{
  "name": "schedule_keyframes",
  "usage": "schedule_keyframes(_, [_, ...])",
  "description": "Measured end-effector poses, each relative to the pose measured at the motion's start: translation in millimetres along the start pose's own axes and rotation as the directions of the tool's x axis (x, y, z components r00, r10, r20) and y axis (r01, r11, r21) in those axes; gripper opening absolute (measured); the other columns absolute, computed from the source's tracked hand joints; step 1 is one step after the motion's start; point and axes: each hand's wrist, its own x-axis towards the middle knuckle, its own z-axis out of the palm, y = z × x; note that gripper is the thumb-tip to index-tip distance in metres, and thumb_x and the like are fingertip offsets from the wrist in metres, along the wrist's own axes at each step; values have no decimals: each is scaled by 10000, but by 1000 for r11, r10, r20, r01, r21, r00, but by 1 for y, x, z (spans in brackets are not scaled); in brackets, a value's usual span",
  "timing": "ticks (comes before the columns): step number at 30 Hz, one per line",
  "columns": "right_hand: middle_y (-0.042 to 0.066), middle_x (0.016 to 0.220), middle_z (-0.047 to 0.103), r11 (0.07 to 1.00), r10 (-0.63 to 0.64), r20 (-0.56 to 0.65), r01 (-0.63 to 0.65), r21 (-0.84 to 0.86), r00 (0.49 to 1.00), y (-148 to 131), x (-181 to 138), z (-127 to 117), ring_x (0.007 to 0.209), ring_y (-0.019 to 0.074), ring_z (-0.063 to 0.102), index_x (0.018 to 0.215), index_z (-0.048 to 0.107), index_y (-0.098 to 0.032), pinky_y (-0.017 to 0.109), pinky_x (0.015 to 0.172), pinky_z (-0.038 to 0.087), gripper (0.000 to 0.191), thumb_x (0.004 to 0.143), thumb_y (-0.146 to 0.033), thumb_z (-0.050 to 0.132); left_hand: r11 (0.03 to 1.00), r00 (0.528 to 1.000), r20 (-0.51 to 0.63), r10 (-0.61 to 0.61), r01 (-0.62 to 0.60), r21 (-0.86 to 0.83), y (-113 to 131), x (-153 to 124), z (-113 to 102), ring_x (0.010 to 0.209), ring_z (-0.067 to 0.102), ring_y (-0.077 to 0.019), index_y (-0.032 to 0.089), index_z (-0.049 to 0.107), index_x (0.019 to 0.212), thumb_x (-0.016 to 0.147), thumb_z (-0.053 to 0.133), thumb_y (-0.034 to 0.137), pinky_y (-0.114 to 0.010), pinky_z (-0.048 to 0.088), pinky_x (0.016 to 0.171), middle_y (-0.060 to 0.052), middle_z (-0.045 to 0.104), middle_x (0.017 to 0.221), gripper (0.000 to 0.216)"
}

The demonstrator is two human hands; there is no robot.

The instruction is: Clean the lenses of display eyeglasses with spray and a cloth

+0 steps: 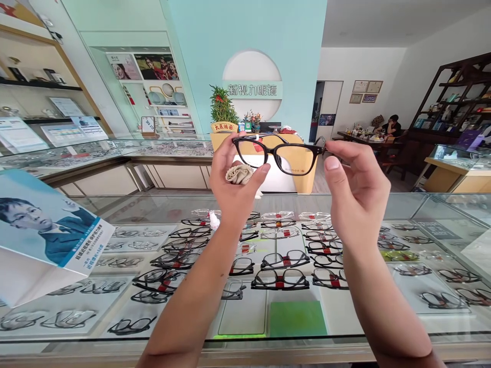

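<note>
A pair of black-framed eyeglasses (273, 151) is held up in front of me between both hands, above the glass counter. My left hand (233, 174) grips the left end of the frame and also has a crumpled beige cloth (239, 174) tucked in it near the thumb. At the other side, my right hand (355, 189) pinches the right temple arm by its hinge between thumb and fingers. The lenses are see-through, with small printed marks on the right one.
Below is a glass display counter (291, 352) with rows of eyeglasses (282, 279) inside. A cardboard sign (46, 230) stands on its left, a small white bottle (214, 221) near the middle. Farther back are a potted plant (223, 105) and a seated person (393, 127).
</note>
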Motion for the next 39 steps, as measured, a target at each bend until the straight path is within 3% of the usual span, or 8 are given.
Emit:
schedule_keyframes(5, [88,1191,781,997,20,-44,-17,78,999,-1,0,1,1162,278,780,1221,743,-299,480,960,681,221,1123,-479,660,1000,1000,20,14,-14,-27,9,-1,0,1589,637,-417,361,562,1671,971,784,786,-594,668,1172,-155,693,1640,848])
schedule_keyframes(12, [73,1131,783,991,21,35,-26,133,999,-2,2,-3,1053,270,797,1215,738,-302,471,900,697,284,1115,-558,667,1000,998,55,-9,9,-5,11,-1,2,1559,660,-425,373,567,1684,936,837,770,-583,680,1146,-153,701,1623,889])
schedule_keyframes(20, [81,1092,780,991,-32,64,24,132,997,0,4,-3,1067,277,801,1193,730,-292,502,938,688,291,1142,-545,597,996,992,119,-33,42,-73,8,-6,3,1567,654,-425,354,578,1680,934,870,727,-561,680,1151,-152,711,1610,884])
schedule_keyframes(32, [92,1148,811,986,19,81,-32,165,997,0,1,-3,1037,287,805,1194,738,-291,497,893,681,263,1154,-474,553,991,986,159,-57,75,-112,11,-6,5,1466,727,-408,313,614,1632,922,847,785,-545,676,1135,-171,725,1587,884])
schedule_keyframes(39, [61,1192,834,956,80,94,-103,275,992,9,7,-5,1194,274,803,1138,773,-299,495,1057,646,168,1093,-290,610,997,991,119,59,-53,-50,11,3,-8,1437,728,-383,327,647,1590,914,935,599,-507,692,1096,-124,727,1571,784])
